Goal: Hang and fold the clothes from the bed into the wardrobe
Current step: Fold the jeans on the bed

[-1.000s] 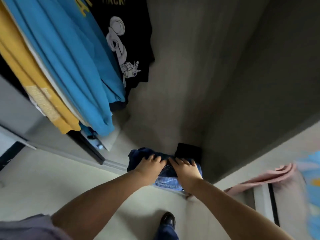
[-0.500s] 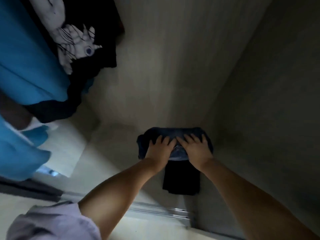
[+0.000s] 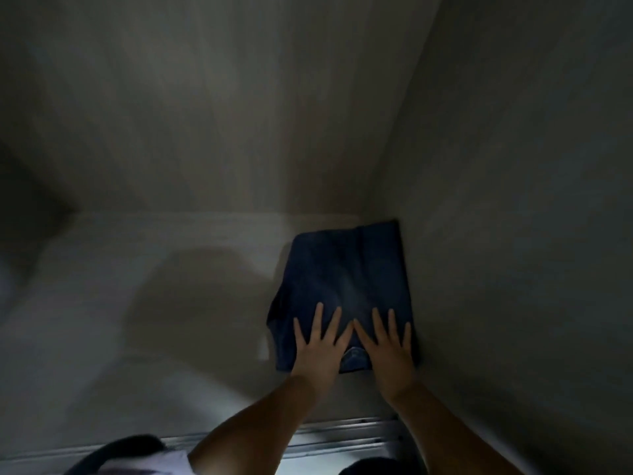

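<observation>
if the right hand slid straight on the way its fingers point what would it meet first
Only more of the folded dark blue denim garment under the right hand, then probably the wardrobe's pale back wall; depth is unclear.

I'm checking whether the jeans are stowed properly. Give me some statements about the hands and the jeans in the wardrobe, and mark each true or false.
1. Both hands lie flat on the jeans. True: the left hand and right hand have straight, spread fingers on the near end.
2. The jeans hang from a rail. False: they lie folded on the wardrobe floor.
3. The jeans sit against the right wall. True: their right edge meets it.
4. The right hand grips a hanger. False: it holds nothing and presses on the jeans.
5. The jeans lie in the left corner. False: they are in the right back corner.
</observation>
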A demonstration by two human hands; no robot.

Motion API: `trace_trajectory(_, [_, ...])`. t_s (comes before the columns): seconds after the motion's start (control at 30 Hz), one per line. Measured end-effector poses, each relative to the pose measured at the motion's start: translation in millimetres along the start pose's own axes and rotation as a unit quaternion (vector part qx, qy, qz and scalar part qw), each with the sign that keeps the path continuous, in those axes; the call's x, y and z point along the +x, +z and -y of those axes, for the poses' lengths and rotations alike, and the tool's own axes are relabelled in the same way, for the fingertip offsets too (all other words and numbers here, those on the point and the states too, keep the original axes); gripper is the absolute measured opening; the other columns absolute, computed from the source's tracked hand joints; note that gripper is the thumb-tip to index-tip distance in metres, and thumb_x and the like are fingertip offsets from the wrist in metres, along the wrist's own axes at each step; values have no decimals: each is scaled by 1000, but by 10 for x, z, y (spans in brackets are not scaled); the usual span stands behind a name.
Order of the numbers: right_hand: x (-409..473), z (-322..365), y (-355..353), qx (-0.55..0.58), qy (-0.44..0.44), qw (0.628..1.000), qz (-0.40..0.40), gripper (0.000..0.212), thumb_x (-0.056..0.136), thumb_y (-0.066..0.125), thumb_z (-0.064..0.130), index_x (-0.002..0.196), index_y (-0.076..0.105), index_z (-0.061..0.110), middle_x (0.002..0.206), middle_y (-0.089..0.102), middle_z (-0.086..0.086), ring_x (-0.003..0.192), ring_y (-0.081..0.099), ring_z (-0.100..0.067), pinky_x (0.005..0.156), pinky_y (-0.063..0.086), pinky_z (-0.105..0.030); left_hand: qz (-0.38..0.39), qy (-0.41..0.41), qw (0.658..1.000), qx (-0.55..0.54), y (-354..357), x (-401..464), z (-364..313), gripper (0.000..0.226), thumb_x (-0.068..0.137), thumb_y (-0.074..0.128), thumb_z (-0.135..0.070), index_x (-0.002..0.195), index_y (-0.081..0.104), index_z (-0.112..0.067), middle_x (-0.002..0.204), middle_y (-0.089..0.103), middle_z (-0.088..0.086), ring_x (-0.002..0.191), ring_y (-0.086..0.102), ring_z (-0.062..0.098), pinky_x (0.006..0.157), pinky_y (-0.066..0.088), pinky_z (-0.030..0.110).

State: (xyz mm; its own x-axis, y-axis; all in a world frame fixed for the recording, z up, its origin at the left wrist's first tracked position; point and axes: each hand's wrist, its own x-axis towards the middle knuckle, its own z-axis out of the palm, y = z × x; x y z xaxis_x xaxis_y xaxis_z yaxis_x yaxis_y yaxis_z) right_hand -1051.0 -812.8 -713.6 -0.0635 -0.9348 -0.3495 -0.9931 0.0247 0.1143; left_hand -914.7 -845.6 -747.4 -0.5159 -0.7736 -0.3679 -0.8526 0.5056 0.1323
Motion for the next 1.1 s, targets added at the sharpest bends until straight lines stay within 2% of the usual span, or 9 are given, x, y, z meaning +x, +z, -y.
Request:
trace_trajectory(0.07, [-59, -7, 104, -1, 2, 1000, -8, 118, 84, 68, 33, 139, -36, 33, 159, 10, -15, 142, 2, -42, 111, 12, -62, -1, 7, 1000, 20, 29, -42, 9, 89, 97, 48, -27, 145, -26, -30, 141, -47, 2, 121, -50, 38, 93, -26, 69])
trace_trajectory(0.17, [-68, -85, 86, 15, -14, 998, 67, 85, 99, 43, 32, 136, -33, 36, 155, -28, -9, 135, -34, -36, 112, -13, -57, 23, 36, 999, 29, -49, -75, 57, 91, 96, 48, -35, 144, -29, -31, 142, -47, 3, 120, -51, 37, 93, -27, 67])
trace_trajectory(0.27, [-147, -52, -285, 36, -25, 988, 146, 82, 96, 44, 46, 150, -17, 33, 157, -26, -7, 144, -22, -32, 114, -7, -55, 66, 75, 995, 8, -362, -221, 178, 91, 91, 47, -55, 149, -17, -30, 149, -38, 4, 134, -38, 29, 104, -18, 65])
trace_trajectory(0.37, [-258, -50, -957, 76, -23, 980, 181, 77, 94, 46, 50, 154, 4, 26, 161, -4, -11, 148, 3, -29, 117, 13, -46, 39, 57, 997, -35, -1000, -482, 324, 77, 91, 47, -51, 152, 9, -24, 161, 4, 7, 147, -4, 24, 113, -2, 57])
trace_trajectory(0.43, [-331, -66, -1536, 149, -14, 980, 132, 64, 96, 48, 40, 151, 22, 18, 156, 23, -13, 140, 30, -28, 111, 30, -36, -7, 34, 997, -64, -1578, -665, 393, 66, 93, 47, -42, 150, 22, -20, 150, 34, 10, 138, 29, 27, 111, 21, 46])
trace_trajectory(0.53, [-509, -90, -2409, 206, -1, 977, 56, 50, 100, 43, 37, 145, 36, 16, 148, 39, -6, 130, 46, -24, 102, 40, -33, -74, 8, 993, -90, -2495, -981, 457, 49, 97, 41, -38, 141, 36, -18, 125, 59, 9, 107, 58, 29, 85, 44, 35])
trace_trajectory(0.67, [-885, -70, -3460, 229, -16, 973, 7, 53, 100, 40, 43, 147, 34, 20, 147, 42, -3, 128, 48, -21, 99, 43, -32, -150, -13, 987, -56, -3585, -1506, 411, 42, 99, 37, -40, 134, 44, -18, 111, 66, 7, 93, 64, 28, 73, 44, 32])
trace_trajectory(0.83, [-1394, -72, -4525, 217, -25, 975, -26, 55, 99, 35, 50, 147, 33, 23, 143, 48, -1, 124, 51, -23, 92, 45, -34, -183, -20, 981, -69, -4765, -2114, 279, 44, 99, 37, -41, 135, 46, -17, 112, 67, 9, 99, 63, 28, 77, 45, 33])
trace_trajectory(1.1, [-2160, -36, -5425, 232, 4, 969, -85, 51, 100, 31, 48, 141, 42, 19, 131, 57, -9, 116, 56, -29, 90, 47, -37, -206, -32, 977, -47, -5930, -3014, 236, 40, 99, 39, -43, 130, 51, -21, 116, 65, 7, 105, 61, 29, 80, 46, 32])
